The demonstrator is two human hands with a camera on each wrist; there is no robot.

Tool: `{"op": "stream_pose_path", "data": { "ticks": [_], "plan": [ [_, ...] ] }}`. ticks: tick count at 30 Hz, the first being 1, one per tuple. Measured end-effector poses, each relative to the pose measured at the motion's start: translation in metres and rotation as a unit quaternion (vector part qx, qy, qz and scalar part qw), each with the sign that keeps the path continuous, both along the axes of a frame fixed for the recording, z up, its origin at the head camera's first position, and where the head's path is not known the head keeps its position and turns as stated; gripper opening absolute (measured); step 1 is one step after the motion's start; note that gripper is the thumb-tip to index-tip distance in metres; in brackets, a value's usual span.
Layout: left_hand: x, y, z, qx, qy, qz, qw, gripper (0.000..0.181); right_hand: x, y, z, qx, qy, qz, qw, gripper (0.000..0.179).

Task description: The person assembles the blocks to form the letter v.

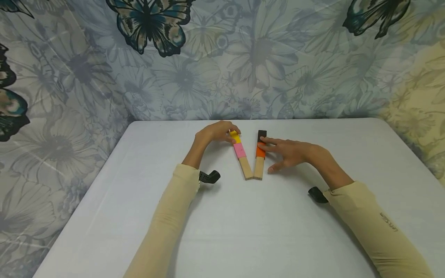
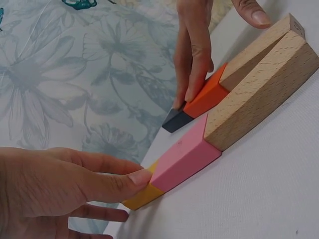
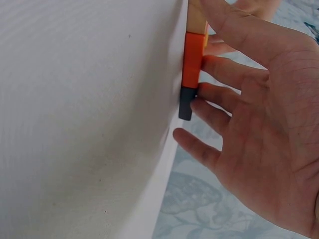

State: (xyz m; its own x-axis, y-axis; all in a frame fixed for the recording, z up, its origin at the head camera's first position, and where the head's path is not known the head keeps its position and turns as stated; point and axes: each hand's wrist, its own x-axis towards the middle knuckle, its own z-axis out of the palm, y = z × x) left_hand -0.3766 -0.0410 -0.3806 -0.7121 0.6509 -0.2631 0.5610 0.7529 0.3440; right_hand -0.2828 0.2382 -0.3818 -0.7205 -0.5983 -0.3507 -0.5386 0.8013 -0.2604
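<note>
Two narrow rows of blocks lie on the table in a V, their plain wooden blocks meeting at the near end. The left row runs from a wooden block (image 1: 245, 168) through a pink block (image 1: 239, 150) to a yellow block (image 1: 235, 136). My left hand (image 1: 216, 132) pinches the yellow block, thumb on the near side and fingers round its far end. In the right row, another wooden block (image 1: 259, 168) leads to an orange block (image 1: 260, 151) and a black block (image 3: 186, 103). Extended fingers of my right hand (image 1: 293, 150) touch the orange and black blocks, thumb held apart.
The white table (image 1: 222, 227) reaches back to a wall hanging (image 1: 257, 58) printed with flowers and butterflies. A black wrist device (image 1: 210, 177) sticks out of the left sleeve, and another black device (image 1: 318, 195) out of the right.
</note>
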Motion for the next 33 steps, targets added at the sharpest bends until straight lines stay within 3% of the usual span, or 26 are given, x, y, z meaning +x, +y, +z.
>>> {"op": "stream_pose_path", "data": {
  "ticks": [14,33],
  "plan": [
    [0.002,0.006,0.005,-0.005,-0.01,-0.003,0.9999,0.045,0.003,0.006,0.003,-0.006,-0.001,-0.001,1.0,0.092],
    [0.005,0.004,0.01,-0.002,-0.028,0.013,0.9995,0.054,0.0,0.006,-0.002,-0.012,0.083,0.034,0.9959,0.08]
  ]
}}
